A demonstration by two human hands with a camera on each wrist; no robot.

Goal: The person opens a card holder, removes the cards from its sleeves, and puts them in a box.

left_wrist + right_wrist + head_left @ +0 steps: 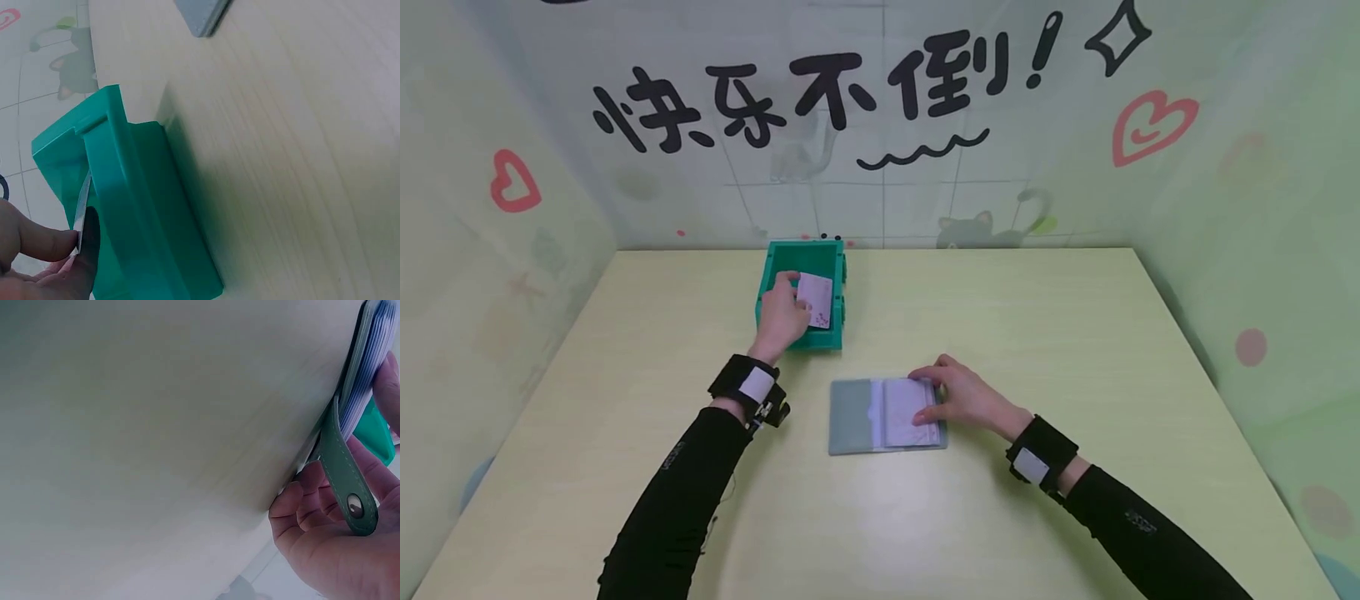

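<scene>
My left hand (pixel 781 321) reaches into a green plastic bin (pixel 805 253) and pinches a small pale pink card (pixel 817 300) between thumb and fingers. Seen edge-on in the left wrist view, the card (pixel 82 206) stands just inside the bin wall. A grey-green card holder (pixel 850 418) lies opened flat on the table, with lilac sleeves on its right half. My right hand (pixel 968 398) grips that half at its right edge, thumb over the sleeves. In the right wrist view, a strap with a metal snap (pixel 355 505) sticks out across the palm beside curled fingers.
The pale wooden table (pixel 1045 317) extends around both things. Behind it stands a printed backdrop (pixel 850 200) with large black characters, and similar panels rise at left and right. The bin sits near the table's back edge.
</scene>
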